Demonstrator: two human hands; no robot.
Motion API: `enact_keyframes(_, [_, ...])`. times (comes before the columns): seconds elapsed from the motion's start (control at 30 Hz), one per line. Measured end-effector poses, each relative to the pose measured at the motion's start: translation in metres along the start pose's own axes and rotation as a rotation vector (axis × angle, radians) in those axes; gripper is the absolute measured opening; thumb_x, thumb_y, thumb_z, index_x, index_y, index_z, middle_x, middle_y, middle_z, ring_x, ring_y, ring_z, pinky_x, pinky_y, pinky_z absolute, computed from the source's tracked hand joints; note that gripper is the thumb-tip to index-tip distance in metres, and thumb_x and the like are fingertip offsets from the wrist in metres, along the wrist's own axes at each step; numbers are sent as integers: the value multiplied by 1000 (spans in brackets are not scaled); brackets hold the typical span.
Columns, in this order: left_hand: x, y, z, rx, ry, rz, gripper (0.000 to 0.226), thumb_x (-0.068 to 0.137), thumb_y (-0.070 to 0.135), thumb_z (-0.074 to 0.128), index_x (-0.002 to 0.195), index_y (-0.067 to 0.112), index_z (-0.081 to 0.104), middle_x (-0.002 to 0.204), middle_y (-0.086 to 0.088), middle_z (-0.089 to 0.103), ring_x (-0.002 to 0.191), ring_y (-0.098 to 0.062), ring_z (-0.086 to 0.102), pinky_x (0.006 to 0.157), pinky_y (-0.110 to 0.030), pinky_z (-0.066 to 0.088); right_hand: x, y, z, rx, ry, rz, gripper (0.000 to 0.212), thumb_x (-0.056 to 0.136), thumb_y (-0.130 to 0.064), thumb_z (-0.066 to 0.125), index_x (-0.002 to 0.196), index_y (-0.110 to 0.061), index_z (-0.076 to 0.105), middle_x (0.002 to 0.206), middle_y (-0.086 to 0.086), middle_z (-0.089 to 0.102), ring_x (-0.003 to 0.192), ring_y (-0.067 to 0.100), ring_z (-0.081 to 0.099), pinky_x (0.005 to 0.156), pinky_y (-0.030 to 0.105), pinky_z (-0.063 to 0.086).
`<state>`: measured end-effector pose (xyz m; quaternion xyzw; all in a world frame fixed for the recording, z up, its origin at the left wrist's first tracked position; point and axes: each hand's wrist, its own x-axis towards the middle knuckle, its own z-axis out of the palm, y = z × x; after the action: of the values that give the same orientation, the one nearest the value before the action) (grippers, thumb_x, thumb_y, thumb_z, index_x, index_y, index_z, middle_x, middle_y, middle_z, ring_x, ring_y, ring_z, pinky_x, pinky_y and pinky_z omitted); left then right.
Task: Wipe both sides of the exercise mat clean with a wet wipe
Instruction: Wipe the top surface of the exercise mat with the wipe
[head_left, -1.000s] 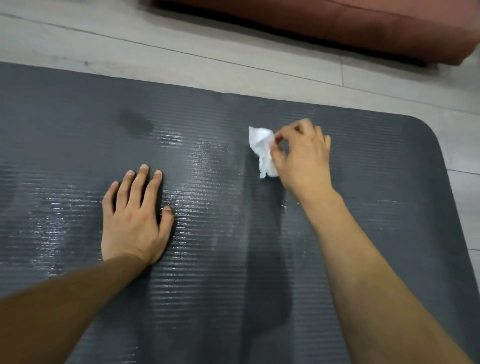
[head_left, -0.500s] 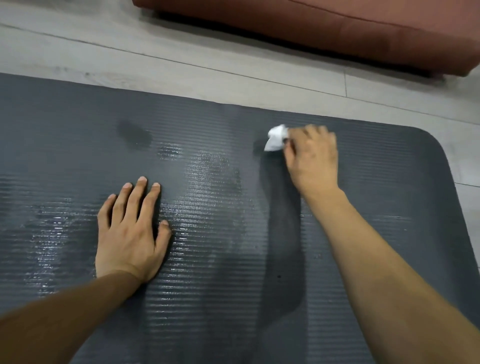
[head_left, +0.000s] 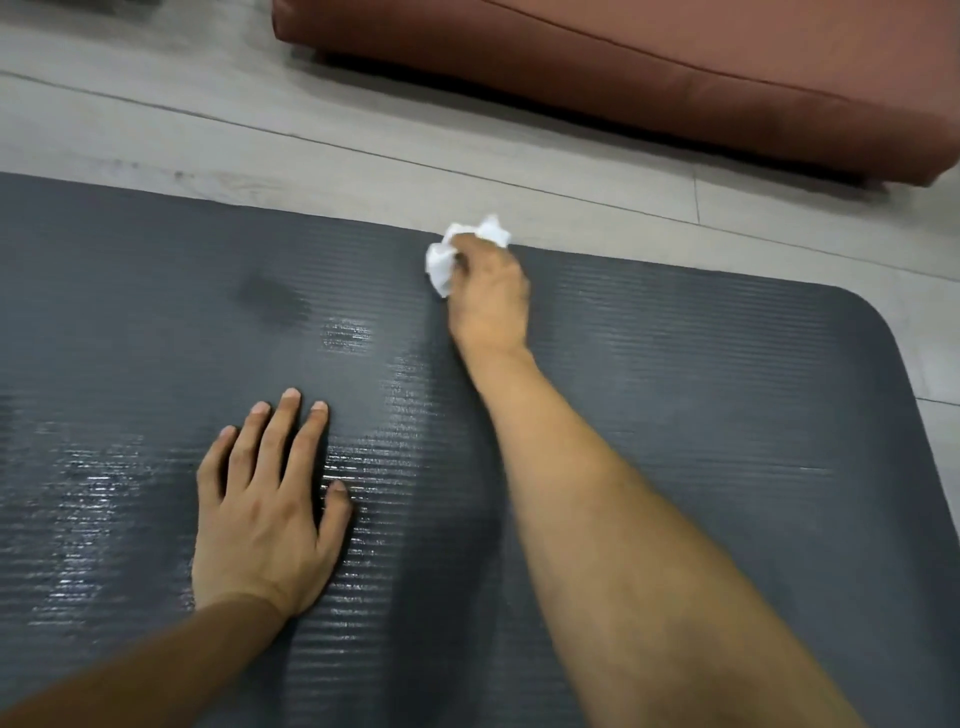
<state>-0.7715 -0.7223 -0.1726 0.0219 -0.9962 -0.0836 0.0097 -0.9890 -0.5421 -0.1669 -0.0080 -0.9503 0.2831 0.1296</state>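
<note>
Fingers (head_left: 457, 270) around crumpled wipe (head_left: 441, 262)

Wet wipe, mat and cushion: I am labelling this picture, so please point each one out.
wet wipe (head_left: 440, 265): head view, on the crumpled white wad by the fingers.
mat (head_left: 727, 405): head view, on bare ribbed grey surface.
cushion (head_left: 649, 67): head view, on its reddish-brown side.

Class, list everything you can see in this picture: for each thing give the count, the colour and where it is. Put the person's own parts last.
exercise mat: one, dark grey, flat on the floor, shiny wet patches left of middle
wet wipe: one, white, crumpled, at the mat's far edge
floor: one, pale grey planks, beyond the mat
cushion: one, reddish brown, top right on the floor
left hand: one, flat on the mat
right hand: one, holds the wipe
</note>
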Motion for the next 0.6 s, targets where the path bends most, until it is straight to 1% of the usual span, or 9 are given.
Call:
enact_keyframes(0.07, [-1, 0, 0, 6, -12, 0, 70, 94, 45, 35, 156, 13, 41, 164, -12, 35, 152, -35, 31, 125, -55, 18, -16, -44, 25, 103, -149, -227, 17, 81, 0, 65, 94, -9, 72, 93, 11, 72, 86, 29, 66, 68, 32, 51])
enact_keyframes(0.13, [0, -1, -1, 5, -21, 2, 70, 94, 45, 35, 157, 14, 40, 165, -11, 34, 152, -34, 30, 125, -54, 18, -22, -53, 28, 120, -225, -353, 12, 87, -12, 60, 94, -12, 70, 97, 6, 70, 95, 27, 63, 78, 36, 50])
enact_keyframes(0.2, [1, 0, -1, 10, -29, 4, 70, 94, 45, 35, 157, 14, 40, 165, -11, 34, 152, -34, 29, 125, -54, 17, -18, -36, 28, 32, -220, -424, 24, 90, -30, 54, 104, -19, 69, 111, 0, 69, 108, 21, 59, 97, 35, 42])
enact_keyframes(0.27, [1, -1, -2, 18, -36, 0, 70, 94, 45, 36, 156, 14, 40, 165, -11, 34, 152, -34, 29, 125, -54, 17, -20, -26, 27, -32, -212, -429, 29, 90, -35, 58, 114, -22, 68, 126, -1, 65, 120, 18, 54, 108, 32, 32])
enact_keyframes(0.3, [1, -1, -2, 20, -39, 0, 70, 94, 45, 36, 157, 14, 40, 165, -11, 34, 153, -33, 29, 125, -54, 18, -22, -27, 30, -38, -200, -411, 26, 90, -30, 61, 113, -21, 69, 126, 0, 65, 120, 19, 55, 107, 32, 32])
enact_keyframes(0.4, [0, -1, -2, 14, -49, -1, 70, 94, 46, 35, 157, 14, 39, 166, -10, 32, 153, -33, 28, 125, -55, 18, -15, -47, 39, -104, -122, -360, 17, 86, -11, 60, 99, -15, 70, 102, 4, 70, 99, 27, 62, 87, 34, 41])
enact_keyframes(0.43, [0, -1, -2, 10, -49, 0, 70, 95, 46, 35, 157, 15, 39, 166, -10, 32, 153, -33, 28, 125, -54, 17, -11, -53, 38, -144, -136, -365, 18, 86, -9, 57, 99, -14, 69, 100, 4, 69, 97, 27, 61, 84, 34, 42])
enact_keyframes(0.53, [0, -1, -2, 18, -44, 3, 70, 94, 46, 35, 157, 14, 39, 166, -10, 33, 153, -32, 28, 125, -53, 17, -2, -41, 21, -235, -242, -489, 23, 93, -10, 50, 109, -15, 65, 109, 2, 67, 103, 25, 58, 84, 35, 43])
enact_keyframes(0.6, [0, 0, -3, 8, -42, 0, 70, 94, 45, 36, 156, 14, 40, 166, -10, 33, 154, -32, 27, 125, -54, 17, 1, -2, 2, -251, -152, -489, 16, 87, -8, 58, 98, -15, 68, 100, 3, 68, 92, 28, 61, 74, 35, 48])
